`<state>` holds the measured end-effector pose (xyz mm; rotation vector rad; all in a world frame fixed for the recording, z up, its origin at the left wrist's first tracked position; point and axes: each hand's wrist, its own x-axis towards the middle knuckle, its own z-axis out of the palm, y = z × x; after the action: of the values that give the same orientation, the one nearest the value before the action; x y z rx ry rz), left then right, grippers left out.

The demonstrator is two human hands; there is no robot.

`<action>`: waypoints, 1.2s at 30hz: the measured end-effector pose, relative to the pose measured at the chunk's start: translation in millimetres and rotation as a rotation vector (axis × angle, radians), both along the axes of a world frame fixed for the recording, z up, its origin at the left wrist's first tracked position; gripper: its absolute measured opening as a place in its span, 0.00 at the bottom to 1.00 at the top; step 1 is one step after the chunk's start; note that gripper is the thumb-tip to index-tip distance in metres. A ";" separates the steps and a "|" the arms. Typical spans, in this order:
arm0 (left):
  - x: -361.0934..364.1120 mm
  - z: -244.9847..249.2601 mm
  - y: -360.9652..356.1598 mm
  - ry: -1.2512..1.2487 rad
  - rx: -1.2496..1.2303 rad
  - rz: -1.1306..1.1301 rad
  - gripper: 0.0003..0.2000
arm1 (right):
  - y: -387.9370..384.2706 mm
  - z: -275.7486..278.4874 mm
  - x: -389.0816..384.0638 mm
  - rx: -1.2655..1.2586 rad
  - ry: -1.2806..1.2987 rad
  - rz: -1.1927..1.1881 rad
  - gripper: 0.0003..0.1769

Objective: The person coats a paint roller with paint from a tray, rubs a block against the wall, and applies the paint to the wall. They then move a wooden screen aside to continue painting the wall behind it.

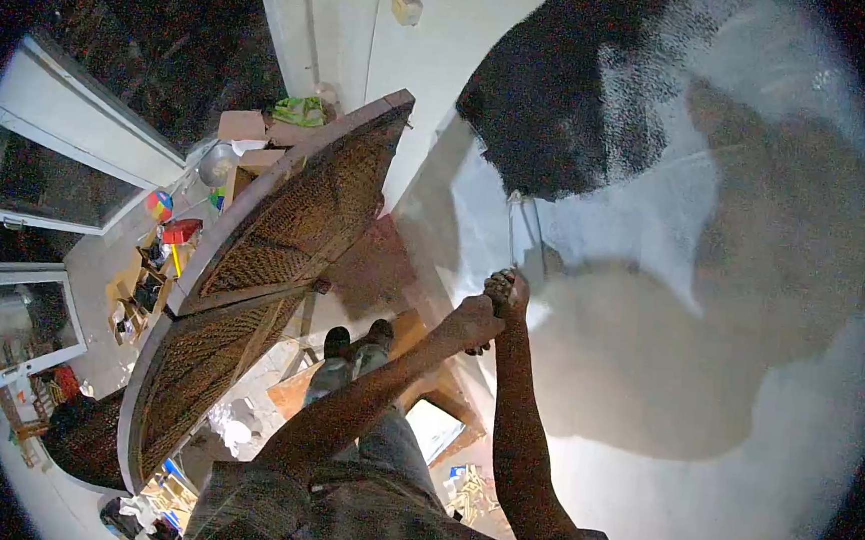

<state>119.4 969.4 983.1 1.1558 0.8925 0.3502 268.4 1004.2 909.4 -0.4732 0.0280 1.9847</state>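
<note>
Both of my hands are closed, one against the other, around the handle of a paint roller point(513, 225). My right hand point(509, 289) sits higher on it, and my left hand point(475, 323) grips just below and to the left; the handle itself is mostly hidden by fingers. The roller's thin metal frame rises to the lower edge of a black painted patch point(565, 99) on the pale wall point(636, 234). Its sleeve is hard to make out against the black. The patch's right side is streaky and thin. Shadows fall across the wall beneath it.
Left of me stands a large curved woven piece of furniture point(275, 229) with a wooden rim. Beyond it on the floor lie a colourful ball point(159, 205), a red object point(181, 231) and boxes. Glazed door panels point(22, 327) are at far left. A box point(407, 7) hangs on the wall.
</note>
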 end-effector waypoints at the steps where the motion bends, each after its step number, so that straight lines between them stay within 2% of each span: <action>1: -4.1 11.4 2.1 0.004 -0.022 0.033 0.14 | 1.8 -8.1 -0.6 0.129 0.119 0.084 0.16; 2: -7.5 18.6 -0.8 0.009 -0.053 0.060 0.15 | -4.3 2.9 0.4 0.153 -0.314 0.050 0.14; 4: 37.4 -3.8 -21.2 0.259 0.831 -0.385 0.15 | -27.5 50.7 0.3 0.107 -0.898 -0.042 0.14; 5: 60.2 9.3 -43.6 0.136 0.512 -0.151 0.13 | -44.9 85.4 -0.8 0.130 -1.246 -0.065 0.14; 6: 71.1 28.4 -62.5 0.014 0.191 0.086 0.12 | -59.4 120.0 -0.9 0.102 -1.388 -0.089 0.15; 7: 50.4 74.8 -70.4 -0.003 0.271 0.093 0.14 | -71.2 148.8 0.4 0.023 -1.170 -0.147 0.15; 8: 4.5 140.6 -56.6 -0.133 -0.024 -0.030 0.14 | -80.7 168.0 4.1 -0.134 -0.617 -0.224 0.18; 9: 9.6 133.1 -60.0 -0.163 -0.036 0.000 0.14 | -79.5 166.3 16.9 -0.043 -0.056 -0.069 0.19; 11: 15.1 106.1 -57.7 -0.197 -0.077 0.023 0.13 | -68.0 181.4 -14.4 -0.231 -0.808 -0.224 0.19; 13: 3.5 83.9 -40.2 -0.204 -0.121 0.017 0.12 | -53.5 113.4 5.4 -0.020 -0.330 -0.139 0.13; 14: 4.0 49.7 -34.3 -0.228 -0.084 0.046 0.13 | -44.1 52.9 12.2 0.369 -0.971 -0.144 0.13; 15: 9.9 22.7 -13.0 -0.001 -0.375 -0.091 0.14 | -31.8 30.0 4.1 0.295 -1.019 -0.166 0.14; 16: 0.2 3.8 -1.8 -0.079 -0.195 -0.039 0.16 | -18.9 8.0 -4.8 0.219 -1.063 -0.187 0.15; 17: -13.6 -16.6 7.6 -0.177 -0.021 -0.014 0.16 | -6.7 7.6 -19.2 -0.283 -0.476 -0.225 0.15; 19: -17.6 -31.4 15.2 0.007 -0.159 -0.027 0.16 | -0.7 -27.9 -16.8 -0.117 -0.274 -0.082 0.16; 20: -15.2 -33.5 11.9 0.025 -0.125 -0.012 0.16 | -9.8 -28.4 -14.2 -0.070 -0.359 -0.078 0.16; 21: -9.6 -37.1 7.7 0.039 -0.083 0.007 0.16 | -15.0 -21.9 -10.1 -0.014 -0.447 -0.070 0.15; 22: 12.2 -47.6 -1.3 0.013 0.096 -0.052 0.15 | -15.5 -12.5 -6.7 0.053 -0.534 -0.057 0.15; 23: 31.8 -60.5 -18.1 -0.014 0.275 -0.109 0.15 | -33.1 25.9 -8.8 0.080 -0.778 -0.116 0.12; 24: 18.2 6.7 -29.9 -0.070 0.213 -0.074 0.15 | -50.6 65.5 -11.4 0.078 -1.053 -0.159 0.10; 25: 23.0 41.6 -46.9 -0.077 0.334 -0.091 0.15 | -68.0 106.0 -14.6 0.038 -1.319 -0.191 0.08; 26: 27.9 76.5 -63.8 -0.080 0.456 -0.100 0.15 | -82.8 138.8 -4.9 -0.092 -1.123 -0.215 0.06; 27: 45.9 92.2 -89.7 -0.156 0.363 0.015 0.14 | -94.9 180.9 -7.3 -0.242 -1.045 -0.348 0.05; 28: 46.0 124.8 -99.6 -0.215 0.191 0.020 0.15 | -113.2 199.9 19.2 -0.228 -0.536 -0.302 0.05; 30: 45.5 158.7 -109.3 -0.249 0.136 0.027 0.15 | -122.4 235.5 15.9 -0.137 -0.669 -0.251 0.05; 31: 41.3 168.4 -105.9 -0.257 0.149 0.001 0.15 | -123.6 235.8 28.2 -0.095 -0.275 -0.223 0.05; 33: 28.8 167.9 -90.4 -0.353 -0.052 -0.041 0.16 | -116.6 237.6 5.6 -0.191 -0.815 -0.322 0.06; 34: 40.4 138.0 -92.4 -0.248 0.115 -0.060 0.15 | -117.5 206.7 17.8 -0.143 -0.605 -0.306 0.07; 35: 47.2 97.4 -96.4 -0.264 0.057 -0.056 0.13 | -109.1 183.3 10.2 -0.201 -0.895 -0.326 0.05; 36: 40.3 80.8 -85.1 -0.176 0.028 -0.065 0.13 | -100.0 166.3 3.6 -0.183 -0.844 -0.274 0.10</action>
<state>159.7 884.4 1063.8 1.1585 0.6970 0.4058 272.0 904.3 1075.7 -1.3165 -0.2422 1.3967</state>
